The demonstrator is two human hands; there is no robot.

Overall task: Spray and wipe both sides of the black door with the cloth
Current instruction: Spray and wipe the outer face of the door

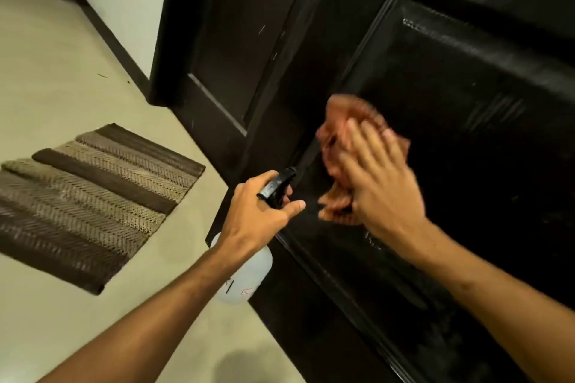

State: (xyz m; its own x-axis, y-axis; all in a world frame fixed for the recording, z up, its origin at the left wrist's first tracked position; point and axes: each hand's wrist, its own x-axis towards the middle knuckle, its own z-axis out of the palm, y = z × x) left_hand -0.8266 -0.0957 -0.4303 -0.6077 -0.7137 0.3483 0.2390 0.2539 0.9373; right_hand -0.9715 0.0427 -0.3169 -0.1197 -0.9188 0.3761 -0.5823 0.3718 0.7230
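- Pale floor [62,87] runs beside the black door [466,78]; a striped mat [93,196] lies on it, well apart from the door's lower edge.
- Right hand [379,177]: fingers are straight and spread, pressing the reddish cloth [351,121] flat against the door's recessed panel. The cloth and fingers are motion-blurred, so exact contact at the fingertips cannot be told.
- Left hand [261,221]: fingers are curled around the neck of the spray bottle [245,277], below its black trigger head [277,185]. The nozzle points toward the door, near the cloth. Whether a finger rests on the trigger cannot be told.
- Risk, cloth slip: the cloth is only pressed, not pinched. A fast stroke over a wet panel could leave it behind or drop it.
- Risk, missed areas: the raised moulding around the panel may trap dust if strokes stay on the flat face.
- Risk, overspray: a squeeze from this position would likely hit the right hand or cloth instead of the door.
- Risk, drips: excess liquid may run down to the floor and make it slippery.
- Task status, as judged: only this face is being wiped; the other side is not in view.
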